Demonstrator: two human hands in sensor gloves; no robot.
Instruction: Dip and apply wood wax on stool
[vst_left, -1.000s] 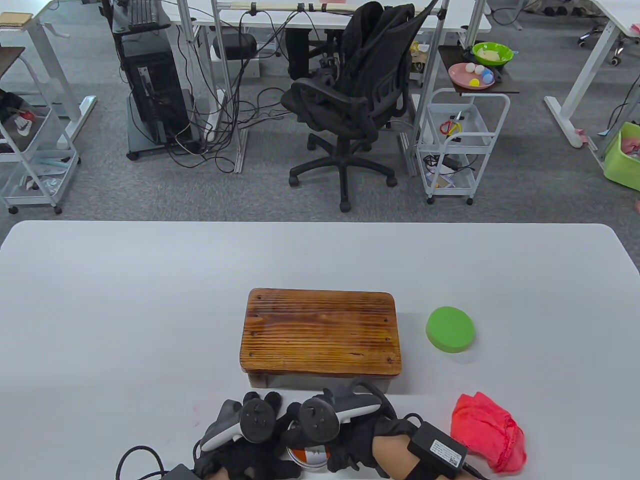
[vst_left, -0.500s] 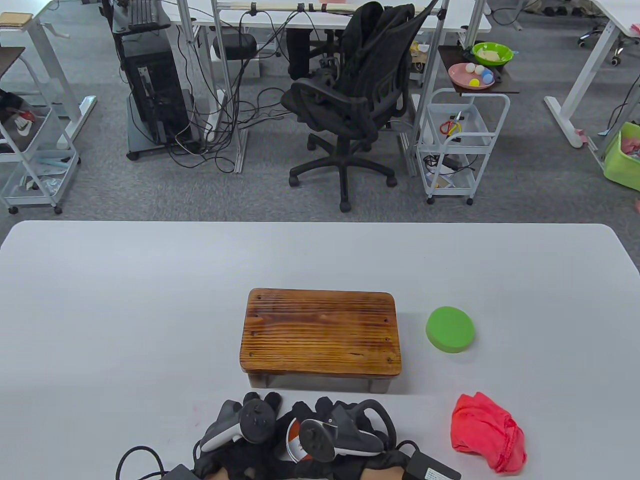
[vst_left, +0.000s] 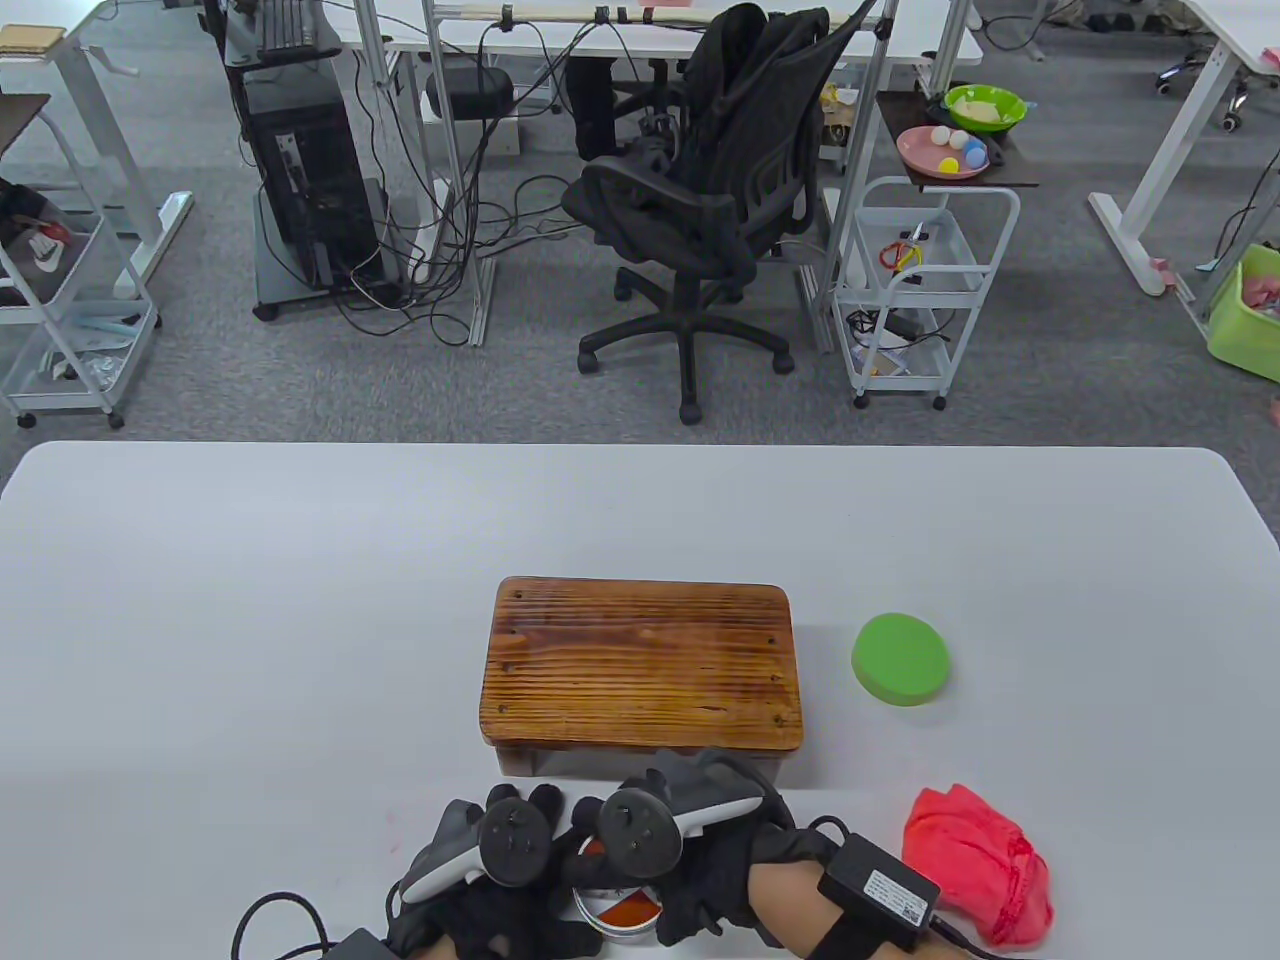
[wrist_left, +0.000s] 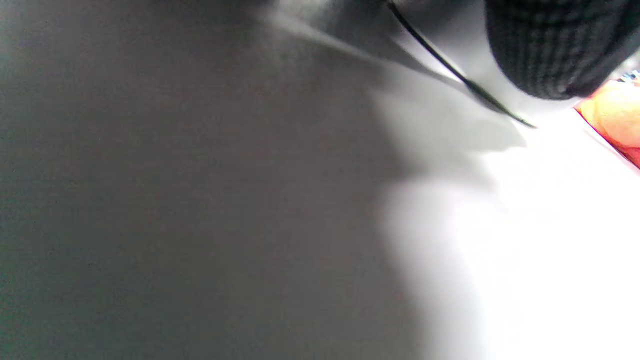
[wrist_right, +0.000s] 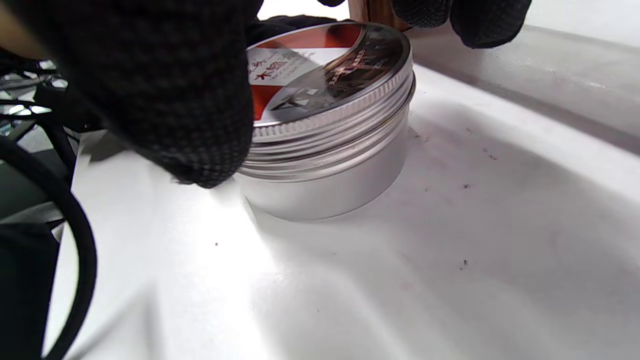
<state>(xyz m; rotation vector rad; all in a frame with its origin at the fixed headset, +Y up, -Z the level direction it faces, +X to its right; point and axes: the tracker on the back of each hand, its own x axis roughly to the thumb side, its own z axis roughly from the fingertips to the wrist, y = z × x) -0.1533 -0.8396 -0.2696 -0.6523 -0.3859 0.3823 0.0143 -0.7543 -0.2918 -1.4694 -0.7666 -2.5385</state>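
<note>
Both gloved hands meet at the table's near edge over the round silver tin of wood wax (wrist_right: 325, 150), lid on. The right hand (vst_left: 700, 850) grips its lid (wrist_right: 330, 65); I cannot tell the left hand's (vst_left: 480, 880) fingers. If nothing holds the tin, it could spin or slide off. The brown wooden stool (vst_left: 640, 665) waits mid-table.

The round silver metal wax tin with a screw lid (wrist_right: 327, 125) stands on the white worktop (vst_left: 250, 600), under the fingers (wrist_right: 165, 90) of both hands. Just beyond the fingers stands the brown rectangular wooden stool (vst_left: 640, 665). Right of the stool lies the green round sponge pad (vst_left: 900, 659); right of the fingers, the crumpled red cloth (vst_left: 975, 860).
</note>
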